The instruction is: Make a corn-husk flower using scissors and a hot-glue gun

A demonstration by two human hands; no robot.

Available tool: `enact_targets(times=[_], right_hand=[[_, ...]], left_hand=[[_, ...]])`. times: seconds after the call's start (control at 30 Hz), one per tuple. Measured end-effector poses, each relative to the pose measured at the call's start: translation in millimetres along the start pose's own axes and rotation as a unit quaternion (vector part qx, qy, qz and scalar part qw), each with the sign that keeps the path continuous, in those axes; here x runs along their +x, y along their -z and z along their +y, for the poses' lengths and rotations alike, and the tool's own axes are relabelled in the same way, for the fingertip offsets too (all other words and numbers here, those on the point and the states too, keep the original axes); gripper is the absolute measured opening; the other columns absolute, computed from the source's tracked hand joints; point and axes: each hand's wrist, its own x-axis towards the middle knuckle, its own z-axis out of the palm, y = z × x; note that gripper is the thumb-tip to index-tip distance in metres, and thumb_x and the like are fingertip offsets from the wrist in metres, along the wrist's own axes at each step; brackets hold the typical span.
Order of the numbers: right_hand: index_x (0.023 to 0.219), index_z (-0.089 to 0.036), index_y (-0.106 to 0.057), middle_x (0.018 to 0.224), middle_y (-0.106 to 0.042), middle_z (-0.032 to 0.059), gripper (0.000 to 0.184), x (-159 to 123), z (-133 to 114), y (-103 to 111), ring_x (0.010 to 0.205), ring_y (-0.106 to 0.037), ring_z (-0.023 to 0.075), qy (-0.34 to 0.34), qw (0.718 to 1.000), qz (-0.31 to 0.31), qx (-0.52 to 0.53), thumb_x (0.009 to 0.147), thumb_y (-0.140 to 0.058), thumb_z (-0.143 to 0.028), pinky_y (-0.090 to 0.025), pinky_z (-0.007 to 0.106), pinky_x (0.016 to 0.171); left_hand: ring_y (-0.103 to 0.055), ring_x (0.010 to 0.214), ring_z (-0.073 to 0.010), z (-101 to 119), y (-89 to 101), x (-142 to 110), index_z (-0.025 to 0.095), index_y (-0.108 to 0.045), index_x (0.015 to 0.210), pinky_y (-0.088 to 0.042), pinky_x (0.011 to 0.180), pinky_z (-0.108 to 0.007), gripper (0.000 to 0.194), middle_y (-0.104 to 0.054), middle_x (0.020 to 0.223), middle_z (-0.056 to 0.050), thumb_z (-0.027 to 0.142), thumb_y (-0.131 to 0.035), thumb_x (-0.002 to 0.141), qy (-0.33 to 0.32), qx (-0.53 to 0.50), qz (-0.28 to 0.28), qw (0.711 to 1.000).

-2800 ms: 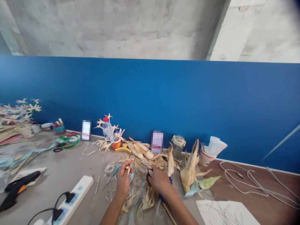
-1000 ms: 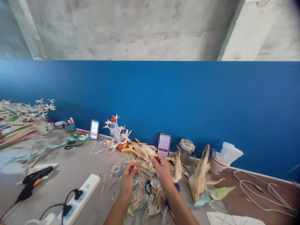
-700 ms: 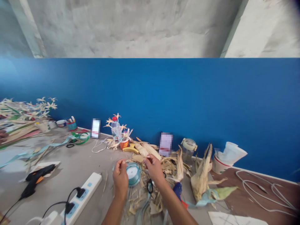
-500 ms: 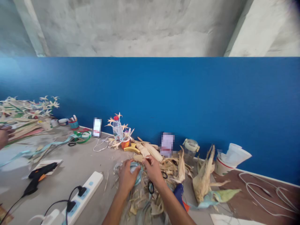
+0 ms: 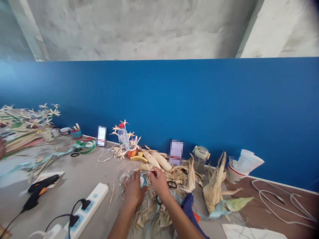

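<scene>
My left hand [image 5: 134,190] lies with its fingers stretched over the left side of a roll of pale blue tape [image 5: 144,181]; whether it grips the roll is hidden. Close by on the right, my right hand [image 5: 159,182] pinches a thin pale strip [image 5: 151,170] between thumb and forefinger. Dry corn husk scraps [image 5: 179,176] lie around and below both hands. Under my right forearm, black-handled scissors [image 5: 171,184] are partly covered. A clear tape roll [image 5: 124,179] sits at the left fingers.
A white power strip [image 5: 88,207] and a black glue gun [image 5: 41,191] lie to the left. Behind the hands are a yellow comb-like tool [image 5: 139,158], a phone [image 5: 176,152] and a jar [image 5: 200,154]. A blue-handled tool [image 5: 188,207] lies right. Another person's hand [image 5: 2,147] shows far left.
My left hand has turned flatter and moved over the blue tape roll. My right hand has shifted slightly left, with a thin strip now showing at its fingertips. The view has shifted slightly.
</scene>
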Motion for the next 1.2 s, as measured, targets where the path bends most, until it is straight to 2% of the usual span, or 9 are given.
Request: enact_targets(times=[0.1,0.2,0.3,0.37,0.43,0.67,0.9,1.07,1.2], right_hand=[[0.065,-0.019,-0.055,0.059,-0.059,-0.001,0.011,3,8,-10,0.059,-0.054,0.0152,0.002,1.0,-0.006,-0.024,0.072,-0.047,-0.022,-0.04,0.024,0.057],[0.069,-0.018,-0.057,0.062,-0.061,0.0002,0.011,6,13,-17,0.061,-0.056,0.0156,0.003,0.999,-0.013,-0.047,0.073,-0.046,-0.02,-0.041,0.024,0.059],[0.07,-0.018,-0.058,0.064,-0.063,0.0012,0.015,8,16,-20,0.062,-0.057,0.0155,0.001,0.997,-0.018,-0.07,0.075,-0.044,-0.019,-0.04,0.023,0.059],[0.068,-0.018,-0.058,0.063,-0.063,0.0015,0.016,7,18,-22,0.061,-0.056,0.0156,-0.001,0.996,-0.02,-0.089,0.075,-0.044,-0.019,-0.039,0.023,0.058],[0.066,-0.018,-0.059,0.063,-0.063,0.0017,0.016,6,20,-24,0.061,-0.056,0.0157,-0.001,0.994,-0.026,-0.107,0.074,-0.045,-0.017,-0.037,0.023,0.058],[0.075,-0.017,-0.063,0.069,-0.065,0.0033,0.018,3,28,-27,0.067,-0.058,0.0167,-0.005,0.991,-0.056,-0.122,0.073,-0.045,-0.015,-0.039,0.024,0.062],[0.096,-0.015,-0.062,0.079,-0.066,0.0032,0.034,6,33,-6,0.072,-0.06,0.0175,-0.022,0.993,-0.064,-0.093,0.063,-0.054,-0.013,-0.045,0.026,0.067],[0.098,-0.012,-0.061,0.084,-0.066,0.0068,0.032,2,28,24,0.075,-0.06,0.0185,-0.022,0.996,0.01,-0.081,0.07,-0.049,-0.02,-0.045,0.028,0.069],[0.091,-0.013,-0.063,0.082,-0.066,0.0073,0.027,-3,25,65,0.073,-0.06,0.0193,-0.024,0.993,0.071,-0.086,0.074,-0.044,-0.024,-0.045,0.029,0.068]], left_hand=[[-0.04,0.122,-0.0306,1,3.0,1,0.017,-0.043,0.126,-0.01,0.104,-0.054,0.061,-0.048,0.131,-0.016,0.024,-0.056,0.067,-0.01,-0.066,0.023,0.998],[-0.043,0.119,-0.028,-1,4.1,5,0.021,-0.053,0.114,-0.013,0.104,-0.054,0.049,-0.053,0.126,-0.012,0.013,-0.049,0.066,-0.028,-0.148,0.088,0.985],[-0.053,0.106,-0.0249,-9,1.7,10,0.02,-0.06,0.096,-0.031,0.098,-0.046,0.037,-0.062,0.107,-0.008,0.008,-0.045,0.064,-0.018,-0.245,0.188,0.951],[-0.058,0.093,-0.0236,-16,-0.8,13,0.018,-0.06,0.092,-0.043,0.086,-0.041,0.027,-0.064,0.094,-0.008,0.016,-0.044,0.071,0.024,-0.309,0.252,0.917],[-0.059,0.086,-0.023,-20,-2.9,14,0.018,-0.06,0.089,-0.046,0.079,-0.038,0.022,-0.065,0.088,-0.008,0.027,-0.043,0.078,0.057,-0.349,0.276,0.894],[-0.059,0.08,-0.0213,-17,-5.3,12,0.019,-0.059,0.083,-0.046,0.075,-0.034,0.026,-0.064,0.082,-0.006,0.039,-0.042,0.082,0.039,-0.37,0.289,0.882],[-0.057,0.083,-0.02,-8,-2.2,6,0.019,-0.058,0.085,-0.046,0.075,-0.032,0.027,-0.062,0.085,-0.007,0.037,-0.038,0.086,-0.003,-0.376,0.332,0.865],[-0.056,0.082,-0.019,5,3.0,-5,0.019,-0.057,0.083,-0.045,0.077,-0.033,0.025,-0.061,0.083,-0.006,0.034,-0.038,0.086,-0.086,-0.363,0.341,0.863],[-0.058,0.072,-0.0179,18,-1.5,-16,0.019,-0.058,0.084,-0.047,0.069,-0.03,0.026,-0.062,0.077,-0.006,0.034,-0.037,0.086,-0.109,-0.371,0.271,0.882]])
